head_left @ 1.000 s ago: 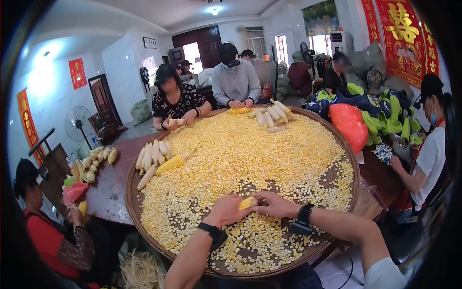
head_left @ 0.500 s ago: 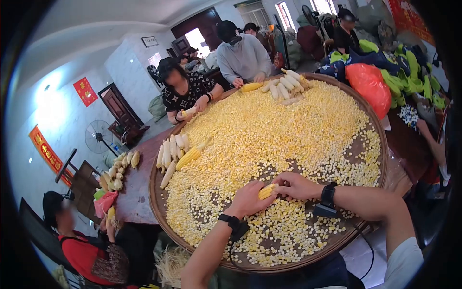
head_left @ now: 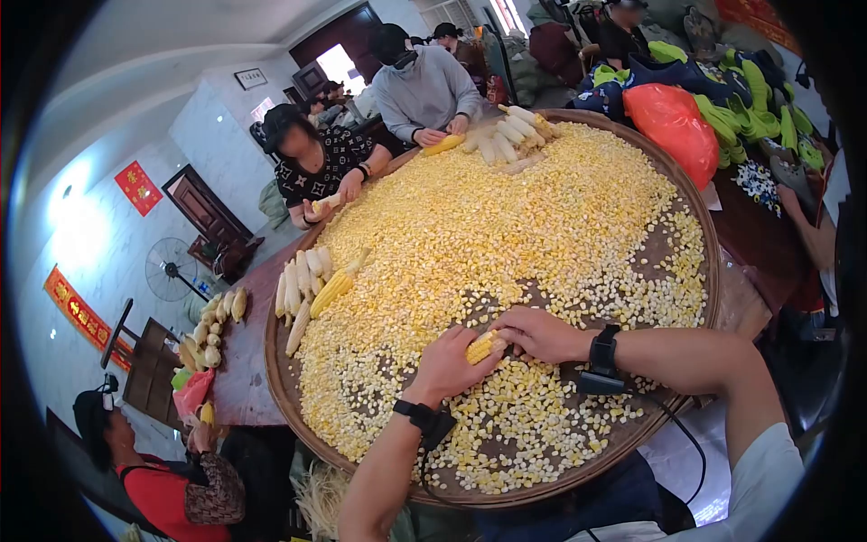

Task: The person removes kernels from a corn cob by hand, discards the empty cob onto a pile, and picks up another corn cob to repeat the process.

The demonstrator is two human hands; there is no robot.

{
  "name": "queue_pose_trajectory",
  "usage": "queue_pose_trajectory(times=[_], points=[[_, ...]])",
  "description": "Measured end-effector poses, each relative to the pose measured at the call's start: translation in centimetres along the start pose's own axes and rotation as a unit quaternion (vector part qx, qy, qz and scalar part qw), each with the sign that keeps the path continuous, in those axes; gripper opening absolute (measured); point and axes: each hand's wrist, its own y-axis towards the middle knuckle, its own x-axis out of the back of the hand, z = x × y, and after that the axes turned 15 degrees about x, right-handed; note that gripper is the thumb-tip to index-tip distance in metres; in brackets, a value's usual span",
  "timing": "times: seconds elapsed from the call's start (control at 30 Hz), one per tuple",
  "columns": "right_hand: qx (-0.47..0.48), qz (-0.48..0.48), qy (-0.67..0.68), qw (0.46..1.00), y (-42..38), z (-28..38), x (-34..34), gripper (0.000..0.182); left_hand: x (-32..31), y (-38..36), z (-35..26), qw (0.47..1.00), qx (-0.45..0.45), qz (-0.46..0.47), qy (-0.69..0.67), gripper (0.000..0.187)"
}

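Note:
My left hand [head_left: 447, 364] is closed around a short, partly stripped corn cob [head_left: 482, 348], whose yellow kernels show between my hands. The fingers of my right hand [head_left: 540, 334] are bent against the cob's right end; its fingertips are partly hidden. Both hands are just above the near part of a large round tray [head_left: 666, 246] spread with loose corn kernels [head_left: 470, 235]. To the left, a yellow cob [head_left: 332, 294] rests beside several stripped cobs [head_left: 302, 275].
More stripped cobs [head_left: 513, 137] are heaped at the far rim. Two people [head_left: 424, 95] work across the tray; another person in red [head_left: 167, 501] handles corn at lower left. Ears of corn [head_left: 212, 325] lie on the left table. A red bag [head_left: 670, 122] sits beyond the right rim.
The camera view has shifted, so the scene sits further left and the far side higher. My hands stay at the cob, with the right fingers still against its end.

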Motion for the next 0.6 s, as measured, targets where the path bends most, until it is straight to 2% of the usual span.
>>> queue_pose_trajectory(times=[0.1,0.2,0.33,0.43,0.53,0.6], points=[[-0.016,0.005,-0.012,1.000,0.1,0.4,0.1,0.032,0.0,0.0,0.1,1.000,-0.008,-0.004,-0.001,0.049],[0.112,-0.003,-0.122,0.986,0.3,-0.8,0.1,0.033,-0.3,0.1,0.4,1.000,-0.022,-0.011,0.015,0.053],[0.082,-0.010,-0.093,0.992,0.2,-0.7,0.0,0.033,-0.2,0.1,0.4,1.000,-0.019,-0.002,0.017,0.055],[0.066,-0.003,-0.095,0.993,0.2,-0.3,0.1,0.033,1.6,0.3,-0.3,0.998,0.002,0.054,0.021,0.055],[0.084,0.000,-0.112,0.990,0.1,-0.2,-0.1,0.033,3.8,1.0,-0.6,0.991,0.063,0.113,-0.015,0.056],[0.069,-0.006,-0.108,0.992,-0.1,0.3,-0.1,0.032,4.1,2.3,1.0,0.993,0.105,0.057,-0.016,0.052]])
